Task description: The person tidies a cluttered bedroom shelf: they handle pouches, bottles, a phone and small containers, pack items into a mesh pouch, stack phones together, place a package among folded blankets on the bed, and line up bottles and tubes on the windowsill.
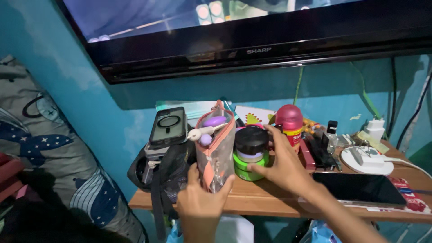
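Observation:
My left hand [200,198] grips the lower end of a clear pouch with orange trim [217,148] that stands upright on a wooden shelf [270,198]. A purple and white item pokes out of the pouch's top. My right hand [281,162] wraps around a stack of small round jars [250,153], a black-lidded one on a green one, just right of the pouch. A red-capped bottle [290,123] stands right behind my right hand's fingers.
A phone in a dark case [168,126] leans on a black bag [162,173] at the shelf's left end. A dark tablet [360,188], a white charger plate [366,161] and small bottles lie to the right. A large screen [252,31] hangs above. Patterned fabric [49,148] is at left.

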`<state>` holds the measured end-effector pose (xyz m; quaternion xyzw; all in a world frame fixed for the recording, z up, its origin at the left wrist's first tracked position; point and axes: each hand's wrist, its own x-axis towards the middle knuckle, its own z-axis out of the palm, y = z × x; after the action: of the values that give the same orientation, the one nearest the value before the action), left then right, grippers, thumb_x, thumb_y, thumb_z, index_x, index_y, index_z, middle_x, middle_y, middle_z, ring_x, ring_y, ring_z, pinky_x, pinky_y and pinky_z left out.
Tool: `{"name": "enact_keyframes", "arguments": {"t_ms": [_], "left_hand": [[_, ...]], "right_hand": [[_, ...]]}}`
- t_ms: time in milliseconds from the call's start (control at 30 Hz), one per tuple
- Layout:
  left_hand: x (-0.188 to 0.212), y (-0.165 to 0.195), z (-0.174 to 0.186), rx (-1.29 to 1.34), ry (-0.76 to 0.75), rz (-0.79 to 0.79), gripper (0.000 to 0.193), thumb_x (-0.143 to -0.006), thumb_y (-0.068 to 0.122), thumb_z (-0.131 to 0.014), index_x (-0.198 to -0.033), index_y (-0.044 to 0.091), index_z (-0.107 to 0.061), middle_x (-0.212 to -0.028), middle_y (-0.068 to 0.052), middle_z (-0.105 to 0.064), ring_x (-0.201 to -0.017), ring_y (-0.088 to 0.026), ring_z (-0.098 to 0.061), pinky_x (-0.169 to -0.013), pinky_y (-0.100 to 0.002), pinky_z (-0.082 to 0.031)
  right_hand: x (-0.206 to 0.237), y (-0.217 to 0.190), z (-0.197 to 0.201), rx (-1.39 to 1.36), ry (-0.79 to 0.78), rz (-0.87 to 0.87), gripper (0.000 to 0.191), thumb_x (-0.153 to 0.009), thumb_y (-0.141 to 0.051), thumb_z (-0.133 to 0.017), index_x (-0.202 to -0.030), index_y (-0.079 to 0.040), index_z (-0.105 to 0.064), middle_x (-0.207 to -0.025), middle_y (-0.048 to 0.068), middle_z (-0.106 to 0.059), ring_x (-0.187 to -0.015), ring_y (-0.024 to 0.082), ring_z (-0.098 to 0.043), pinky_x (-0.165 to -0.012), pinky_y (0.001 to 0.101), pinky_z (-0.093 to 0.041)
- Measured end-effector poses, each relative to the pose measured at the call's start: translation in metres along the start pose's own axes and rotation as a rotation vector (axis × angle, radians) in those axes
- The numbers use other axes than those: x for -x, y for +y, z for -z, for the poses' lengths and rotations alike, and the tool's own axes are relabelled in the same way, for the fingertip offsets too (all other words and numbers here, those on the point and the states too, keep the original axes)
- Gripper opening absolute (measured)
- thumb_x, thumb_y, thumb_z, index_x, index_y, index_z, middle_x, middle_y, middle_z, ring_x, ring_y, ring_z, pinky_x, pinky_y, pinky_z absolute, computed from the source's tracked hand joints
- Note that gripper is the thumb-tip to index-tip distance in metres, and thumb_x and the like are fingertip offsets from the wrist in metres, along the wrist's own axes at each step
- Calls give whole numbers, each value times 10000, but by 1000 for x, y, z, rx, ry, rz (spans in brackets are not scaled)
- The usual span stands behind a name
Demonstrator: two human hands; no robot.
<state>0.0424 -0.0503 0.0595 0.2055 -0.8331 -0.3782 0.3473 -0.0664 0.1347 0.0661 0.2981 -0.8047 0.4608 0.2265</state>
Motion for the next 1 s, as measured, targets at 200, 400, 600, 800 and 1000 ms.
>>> {"name": "enact_keyframes", "arguments": {"t_ms": [200, 400, 600, 800, 1000], "left_hand": [[-2, -32, 6, 91, 200, -423, 888, -525, 439, -941, -1184, -65, -622, -1083, -253, -744, -972, -344, -763, -795, -407, -606], [-9, -51, -5, 36, 107, -400, 931, -526, 437, -1004, -1214, -61, -623, -1060, -266, -733, -977, -349, -749, -829, -406, -605], [7, -88, -52, -169, 29, -131, 1104, -460, 463, -1020, -1409, 101, -586, -866, -158, -755, -792, -336, -760, -741, -470, -600], [35, -92, -90, 11, 18, -659, 764, -638, 482, -858, -1151, 24, -526, -822, -167, -680, -757, -356, -717, -652, -470, -578], [64, 12, -85, -63, -467, -269, 544, -718, 388, -808, -1156, 141, -599, -910, -93, -739, -887, -341, -731, -773, -491, -565]], "right_hand": [[12, 0, -6, -12, -30, -101, 1186, -631, -193, -920, -1579, -135, -209, -1445, 161, -528, -1356, 279, -551, -1097, 394, -455], [12, 5, -7, -18, -25, -17, 1182, -653, -183, -918, -1545, -97, -148, -1495, 193, -469, -1397, 311, -494, -1117, 411, -413], [29, 9, -1, 150, -9, -128, 1264, -668, -241, -952, -1608, -130, -113, -1522, 272, -383, -1405, 385, -398, -1120, 425, -360], [55, 17, 37, 110, -10, -53, 742, -760, -235, -832, -1402, -76, -496, -1293, 179, -636, -1119, 307, -653, -926, 383, -526], [35, 42, 109, 241, -26, 15, 314, -816, -211, -772, -1088, -55, -763, -1019, 121, -769, -901, 240, -754, -791, 358, -592]]}}
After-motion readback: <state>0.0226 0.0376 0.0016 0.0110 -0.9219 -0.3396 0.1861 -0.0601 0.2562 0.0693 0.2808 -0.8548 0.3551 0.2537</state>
